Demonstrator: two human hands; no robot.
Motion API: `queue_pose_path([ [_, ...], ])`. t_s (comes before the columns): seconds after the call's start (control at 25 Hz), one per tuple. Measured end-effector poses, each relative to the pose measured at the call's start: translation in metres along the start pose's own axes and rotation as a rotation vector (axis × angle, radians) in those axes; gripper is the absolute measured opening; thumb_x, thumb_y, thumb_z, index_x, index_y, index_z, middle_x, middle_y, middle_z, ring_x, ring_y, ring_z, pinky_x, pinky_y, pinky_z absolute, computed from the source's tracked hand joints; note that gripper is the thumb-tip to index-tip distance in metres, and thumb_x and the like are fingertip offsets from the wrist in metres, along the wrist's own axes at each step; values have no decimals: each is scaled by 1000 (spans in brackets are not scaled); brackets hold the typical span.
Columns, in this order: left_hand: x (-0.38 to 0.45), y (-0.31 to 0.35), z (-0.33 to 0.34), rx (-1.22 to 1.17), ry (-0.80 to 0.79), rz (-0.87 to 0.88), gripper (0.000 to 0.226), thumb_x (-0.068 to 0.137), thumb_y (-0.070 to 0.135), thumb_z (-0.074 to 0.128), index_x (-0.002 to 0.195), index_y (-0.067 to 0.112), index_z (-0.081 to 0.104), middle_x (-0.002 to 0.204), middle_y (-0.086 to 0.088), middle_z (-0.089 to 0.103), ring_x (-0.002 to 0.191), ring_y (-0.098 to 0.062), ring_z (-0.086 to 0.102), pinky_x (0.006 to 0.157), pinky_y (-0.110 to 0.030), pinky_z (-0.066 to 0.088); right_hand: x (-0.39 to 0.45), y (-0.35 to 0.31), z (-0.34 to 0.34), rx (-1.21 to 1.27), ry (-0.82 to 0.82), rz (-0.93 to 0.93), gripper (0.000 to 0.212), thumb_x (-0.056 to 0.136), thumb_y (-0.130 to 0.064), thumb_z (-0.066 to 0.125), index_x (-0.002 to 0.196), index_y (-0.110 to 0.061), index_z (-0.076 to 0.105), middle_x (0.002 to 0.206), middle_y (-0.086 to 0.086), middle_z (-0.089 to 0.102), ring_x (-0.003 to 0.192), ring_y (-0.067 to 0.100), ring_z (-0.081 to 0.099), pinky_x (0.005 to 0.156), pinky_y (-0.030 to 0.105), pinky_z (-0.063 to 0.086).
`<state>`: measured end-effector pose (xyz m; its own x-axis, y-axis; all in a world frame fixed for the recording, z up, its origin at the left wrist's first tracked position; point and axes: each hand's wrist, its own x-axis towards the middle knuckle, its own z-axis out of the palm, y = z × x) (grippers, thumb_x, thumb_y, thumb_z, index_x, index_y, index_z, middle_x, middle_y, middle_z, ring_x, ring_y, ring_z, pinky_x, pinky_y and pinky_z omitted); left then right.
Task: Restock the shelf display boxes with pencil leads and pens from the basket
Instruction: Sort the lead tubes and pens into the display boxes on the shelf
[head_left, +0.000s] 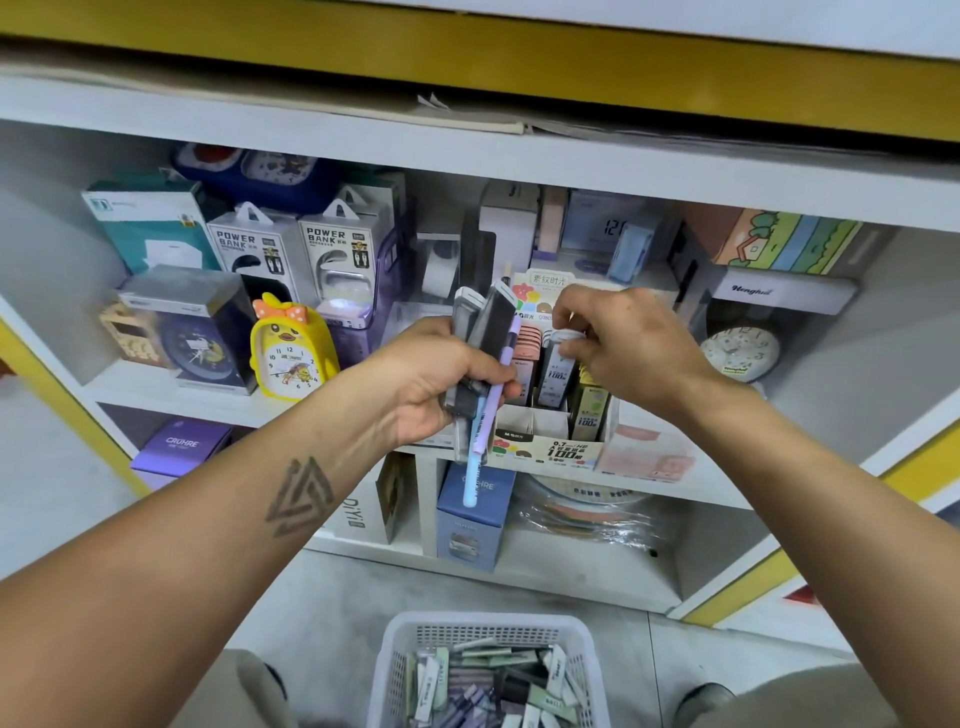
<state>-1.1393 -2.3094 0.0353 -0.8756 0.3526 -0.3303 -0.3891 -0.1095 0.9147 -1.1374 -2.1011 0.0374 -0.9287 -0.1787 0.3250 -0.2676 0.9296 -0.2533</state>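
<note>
The left hand (441, 382) is curled around a bundle of lead cases (480, 332) and a lilac pen (485, 415). The cases stand upright in the fist, their tops projecting above the fingers. The pen lies against the right side of the bundle, clamped under the fingertips, its pale blue end hanging below the palm.

The right hand (618, 343) is positioned over the display box (550, 447), which sits on the middle shelf (675, 480). Thumb and forefinger pinch the white cap of a single lead case (557, 371); the remaining fingers are curled. That case stands upright inside a rear compartment of the display box, with only its top between the fingertips. Pink cases (527, 340) fill the compartment to its left and green cases (589, 410) the one to its right.

The white basket (395, 670) stands on the floor below the display box, between the person's feet, holding loose lead cases. A yellow duck clock (291, 348) stands left of the display box on the same shelf.
</note>
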Motion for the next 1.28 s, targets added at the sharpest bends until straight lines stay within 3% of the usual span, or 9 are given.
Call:
queue_pose_path([
  [0.12, 0, -2, 0, -2, -27, -5, 28, 79, -19, 62, 98, 0, 67, 79, -17, 73, 70, -28, 72, 57, -29, 58, -3, -1, 8, -43, -69, 20, 14, 91, -18, 70, 102, -23, 64, 97, 2, 70, 92, 27, 63, 79, 41, 53],
  [0.24, -1, -4, -1, -18, -60, -10, 29, 78, -19, 62, 98, 0, 68, 81, -18, 73, 71, -28, 73, 57, -28, 57, 0, 2, 3, -145, 105, -40, 9, 94, -17, 64, 100, -17, 71, 98, 0, 72, 90, 21, 63, 77, 37, 51],
  [0.36, -2, -4, 0, -18, -97, -11, 30, 77, -18, 65, 100, 0, 69, 85, -19, 71, 72, -28, 72, 59, -29, 58, 3, -7, 1, 199, 122, 75, 7, 93, -23, 66, 93, -21, 74, 82, -10, 73, 69, 1, 61, 67, 24, 47],
  [0.52, -1, -6, 2, 11, -120, -5, 35, 76, -15, 69, 108, -1, 67, 94, -20, 71, 78, -28, 71, 70, -34, 60, 1, -24, 5, 841, -64, 365, 23, 90, -31, 74, 96, -10, 67, 68, 0, 72, 55, 11, 62, 49, 23, 47],
  [0.64, -2, -7, 5, 52, -156, -6, 31, 76, -14, 69, 103, 1, 68, 88, -17, 72, 76, -28, 72, 73, -36, 61, 3, -28, 3, 862, -45, 446, 41, 82, -42, 79, 96, -6, 66, 66, 0, 69, 50, 10, 57, 46, 22, 42],
  [0.76, -1, -9, 7, 98, -166, -10, 31, 77, -14, 70, 104, 0, 66, 88, -18, 71, 76, -28, 72, 78, -39, 58, 6, -30, 3, 756, 0, 476, 56, 75, -50, 83, 88, 1, 65, 65, 2, 60, 54, 11, 50, 54, 28, 41],
  [0.88, -3, -9, 7, 119, -161, -11, 33, 75, -12, 73, 104, 0, 67, 90, -20, 72, 78, -27, 73, 82, -42, 59, 6, -26, 0, 853, 22, 533, 49, 75, -40, 86, 87, 4, 67, 66, 5, 62, 56, 12, 52, 57, 29, 44],
  [1.08, -6, -3, 4, 33, -199, -15, 38, 77, -15, 68, 114, -6, 64, 90, -20, 71, 76, -25, 72, 65, -30, 60, 6, -20, 0, 1106, 45, 605, 32, 77, -29, 85, 92, -5, 70, 67, 6, 68, 51, 12, 53, 46, 21, 39],
  [1.28, -7, -3, -1, 17, -154, -58, 34, 82, -17, 62, 115, -8, 61, 92, -23, 69, 73, -25, 71, 58, -28, 58, 14, -7, -7, 1334, 237, 686, 18, 87, -4, 74, 100, -3, 61, 70, 9, 64, 45, 11, 48, 41, 20, 38],
])
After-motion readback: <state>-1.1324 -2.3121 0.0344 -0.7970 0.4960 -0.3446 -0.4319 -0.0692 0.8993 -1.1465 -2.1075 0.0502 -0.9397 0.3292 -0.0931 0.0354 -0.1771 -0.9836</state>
